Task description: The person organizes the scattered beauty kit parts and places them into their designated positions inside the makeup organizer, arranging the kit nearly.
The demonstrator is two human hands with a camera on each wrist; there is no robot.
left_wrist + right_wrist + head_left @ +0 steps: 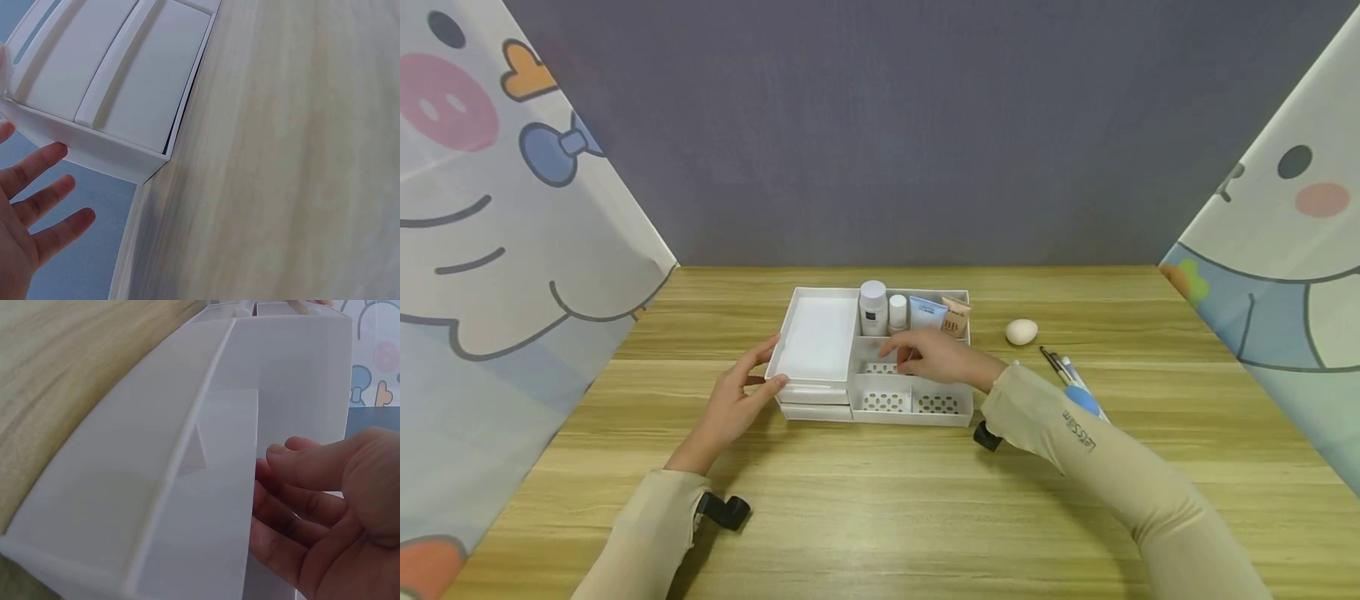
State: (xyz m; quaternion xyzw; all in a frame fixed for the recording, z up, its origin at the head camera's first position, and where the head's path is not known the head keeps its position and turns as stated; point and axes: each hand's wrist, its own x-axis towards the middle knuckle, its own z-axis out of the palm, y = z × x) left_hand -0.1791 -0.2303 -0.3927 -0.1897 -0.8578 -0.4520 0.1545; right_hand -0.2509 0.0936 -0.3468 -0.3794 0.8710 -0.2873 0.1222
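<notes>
A white plastic organiser (817, 337) stands mid-table, with a flat tray on its left, drawers below and small perforated compartments at the front right. My left hand (752, 385) lies against its front left corner, thumb on the rim, fingers straight. In the left wrist view the fingers (44, 200) spread beside the organiser's wall (119, 94). My right hand (917, 352) reaches into a middle compartment with relaxed fingers. In the right wrist view the fingers (312, 512) lie beside a white divider (206, 487), and I see nothing held.
The back compartment holds a white bottle (873, 307), a small bottle (897, 312), a blue tube (928, 313) and a beige tube (955, 317). A white egg-shaped sponge (1021, 332) and some brushes (1060, 368) lie to the right. Printed curtains flank the wooden table (880, 500).
</notes>
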